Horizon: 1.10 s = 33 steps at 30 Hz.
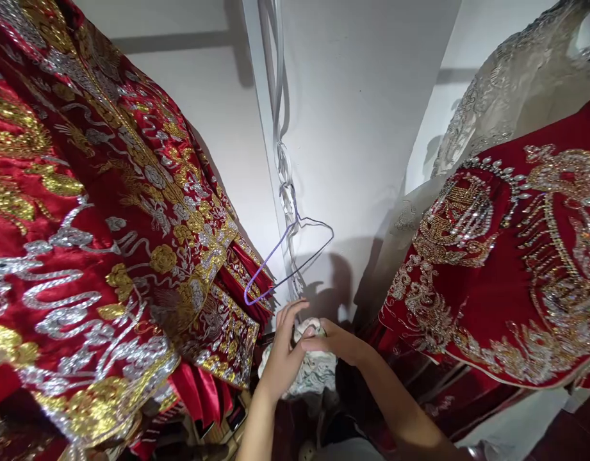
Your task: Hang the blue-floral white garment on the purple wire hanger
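One white ruffled cloth (318, 374) sits bunched below the purple wire hanger (305, 263). The left hand (285, 352) has fingers extended, thumb apart; the right hand (340, 342) appears to pinch the cloth's top. A light, even hold with both hands should spare the ruffles.

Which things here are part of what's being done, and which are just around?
Apparently part of it:
- pale ruffled bundle, left grip and right grip at it

Apparently just around:
- purple hanger
- gold-embroidered red garment
- beaded red garment
- pale dress
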Each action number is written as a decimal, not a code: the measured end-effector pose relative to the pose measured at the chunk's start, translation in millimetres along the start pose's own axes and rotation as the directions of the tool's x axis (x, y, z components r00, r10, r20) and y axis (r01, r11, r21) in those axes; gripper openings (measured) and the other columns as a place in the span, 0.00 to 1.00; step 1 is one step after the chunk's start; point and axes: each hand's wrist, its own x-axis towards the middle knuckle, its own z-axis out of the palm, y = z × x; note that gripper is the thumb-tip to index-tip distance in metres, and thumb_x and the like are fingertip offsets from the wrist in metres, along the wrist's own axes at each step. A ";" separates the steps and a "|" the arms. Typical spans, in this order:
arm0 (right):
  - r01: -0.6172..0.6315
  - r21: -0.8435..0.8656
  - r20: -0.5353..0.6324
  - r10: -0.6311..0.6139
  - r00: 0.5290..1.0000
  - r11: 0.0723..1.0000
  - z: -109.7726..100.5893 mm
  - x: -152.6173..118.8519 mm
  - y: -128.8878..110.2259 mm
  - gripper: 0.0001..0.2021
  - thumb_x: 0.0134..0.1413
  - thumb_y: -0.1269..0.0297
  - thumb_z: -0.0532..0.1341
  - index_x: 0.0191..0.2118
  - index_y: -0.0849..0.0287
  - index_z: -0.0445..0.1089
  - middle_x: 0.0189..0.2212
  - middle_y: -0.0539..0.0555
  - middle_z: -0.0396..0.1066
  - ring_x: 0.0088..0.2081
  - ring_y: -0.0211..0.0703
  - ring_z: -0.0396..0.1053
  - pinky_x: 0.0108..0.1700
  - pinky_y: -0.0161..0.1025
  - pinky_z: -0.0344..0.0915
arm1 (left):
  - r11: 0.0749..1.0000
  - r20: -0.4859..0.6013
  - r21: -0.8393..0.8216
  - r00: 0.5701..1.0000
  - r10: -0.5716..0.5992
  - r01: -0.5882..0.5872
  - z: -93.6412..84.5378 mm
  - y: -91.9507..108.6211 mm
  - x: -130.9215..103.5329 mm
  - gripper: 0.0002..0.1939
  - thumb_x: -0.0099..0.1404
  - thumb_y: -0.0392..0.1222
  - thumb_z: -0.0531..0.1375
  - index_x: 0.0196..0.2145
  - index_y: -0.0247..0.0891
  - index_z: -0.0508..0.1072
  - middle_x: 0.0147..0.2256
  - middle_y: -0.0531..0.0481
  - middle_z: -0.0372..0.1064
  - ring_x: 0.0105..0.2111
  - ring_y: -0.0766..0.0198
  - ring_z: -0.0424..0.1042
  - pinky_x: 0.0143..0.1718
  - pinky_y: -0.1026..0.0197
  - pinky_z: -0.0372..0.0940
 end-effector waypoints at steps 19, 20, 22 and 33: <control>0.280 -0.633 -0.048 -0.398 0.916 0.722 -34.4 32.6 -100.2 0.10 0.48 0.69 0.60 0.22 0.57 0.58 0.20 0.45 0.54 0.26 0.36 0.53 0.29 0.35 0.49 | 0.707 0.061 0.654 0.913 -0.404 0.269 -88.8 -21.8 -55.6 0.21 0.64 0.58 0.55 0.24 0.38 0.68 0.27 0.48 0.70 0.30 0.56 0.68 0.31 0.61 0.55; 0.277 -0.638 -0.073 -0.414 0.907 0.719 -41.1 37.2 -99.1 0.09 0.49 0.67 0.61 0.23 0.57 0.59 0.21 0.45 0.55 0.26 0.37 0.53 0.29 0.35 0.50 | 0.699 0.038 0.664 0.922 -0.385 0.265 -92.2 -19.4 -55.5 0.22 0.64 0.59 0.54 0.24 0.39 0.68 0.26 0.49 0.69 0.29 0.56 0.67 0.30 0.61 0.55; 0.278 -0.621 -0.093 -0.421 0.902 0.733 -55.1 45.4 -94.2 0.10 0.50 0.64 0.62 0.25 0.57 0.60 0.21 0.45 0.55 0.25 0.36 0.53 0.28 0.35 0.51 | 0.684 -0.001 0.677 0.930 -0.368 0.272 -97.1 -14.9 -54.7 0.24 0.64 0.61 0.54 0.23 0.39 0.67 0.25 0.49 0.68 0.28 0.56 0.67 0.30 0.60 0.54; 0.340 -0.750 -0.079 -0.587 0.805 0.567 -99.0 94.5 -36.1 0.10 0.55 0.59 0.61 0.38 0.56 0.77 0.37 0.59 0.77 0.40 0.52 0.73 0.46 0.47 0.67 | 0.946 -0.374 0.260 0.923 -0.087 0.194 -99.9 -15.2 -26.6 0.11 0.46 0.41 0.72 0.28 0.42 0.76 0.47 0.38 0.76 0.67 0.35 0.47 0.67 0.36 0.37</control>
